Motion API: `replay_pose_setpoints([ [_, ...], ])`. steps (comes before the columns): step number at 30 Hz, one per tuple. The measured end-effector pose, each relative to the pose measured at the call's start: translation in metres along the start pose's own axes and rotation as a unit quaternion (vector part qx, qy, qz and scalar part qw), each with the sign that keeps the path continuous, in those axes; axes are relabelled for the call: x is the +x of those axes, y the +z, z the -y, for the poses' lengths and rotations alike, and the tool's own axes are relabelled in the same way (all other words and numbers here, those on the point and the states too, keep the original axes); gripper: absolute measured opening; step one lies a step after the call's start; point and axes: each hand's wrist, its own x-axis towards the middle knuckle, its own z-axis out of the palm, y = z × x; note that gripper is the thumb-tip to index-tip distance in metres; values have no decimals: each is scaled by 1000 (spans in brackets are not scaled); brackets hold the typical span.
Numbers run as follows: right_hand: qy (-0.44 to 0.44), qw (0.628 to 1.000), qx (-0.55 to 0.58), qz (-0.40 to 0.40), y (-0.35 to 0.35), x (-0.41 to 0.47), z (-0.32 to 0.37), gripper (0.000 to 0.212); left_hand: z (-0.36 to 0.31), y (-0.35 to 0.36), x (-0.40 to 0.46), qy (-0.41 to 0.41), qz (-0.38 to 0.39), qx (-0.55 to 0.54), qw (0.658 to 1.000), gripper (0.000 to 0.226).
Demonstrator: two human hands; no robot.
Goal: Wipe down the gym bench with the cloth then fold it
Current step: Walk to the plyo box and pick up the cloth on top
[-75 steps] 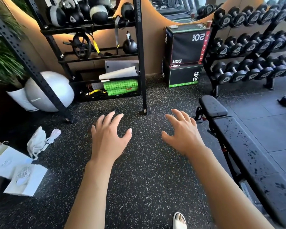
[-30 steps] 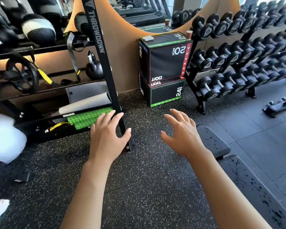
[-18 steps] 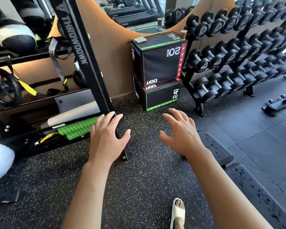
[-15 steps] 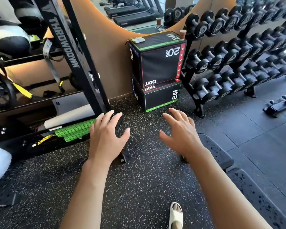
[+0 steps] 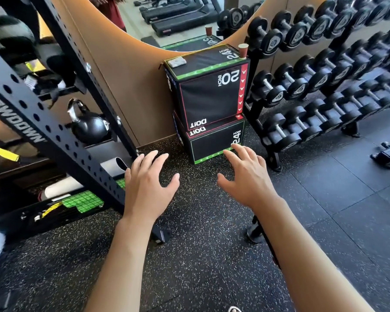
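A small grey folded cloth (image 5: 177, 62) lies on top of the upper black plyo box (image 5: 208, 97), near its back left corner. My left hand (image 5: 148, 188) and my right hand (image 5: 248, 176) are held out in front of me over the speckled floor, fingers spread and holding nothing. Both hands are well short of the boxes. Of the gym bench, only a black foot (image 5: 254, 233) shows beside my right forearm; the pad is out of view.
A black perforated rack (image 5: 61, 140) with a kettlebell (image 5: 89, 128) and mats stands at the left. A dumbbell rack (image 5: 324, 86) fills the right. A paper cup (image 5: 243, 50) stands on the upper box's right corner. A mirror is on the wall behind.
The view has moved forward and closer to the stacked boxes. The bench pad has slipped out of view at the lower right. Both hands keep the same spread pose.
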Motion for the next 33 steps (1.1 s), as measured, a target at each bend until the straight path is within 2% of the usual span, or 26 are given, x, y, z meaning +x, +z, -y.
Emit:
replay_pose_setpoints([
  [6, 13, 1000, -4, 3, 8, 59, -17, 75, -2, 18, 66, 6, 4, -3, 1000, 58],
  [12, 37, 999, -12, -2, 34, 127, -16, 75, 28, 45, 144, 33, -3, -14, 999, 58],
  [22, 85, 996, -25, -24, 52, 262, 26, 73, 92, 65, 297, 73, 8, -48, 996, 58],
  [33, 77, 996, -20, -28, 71, 372, 50, 69, 131, 80, 397, 55, 11, -81, 995, 55],
])
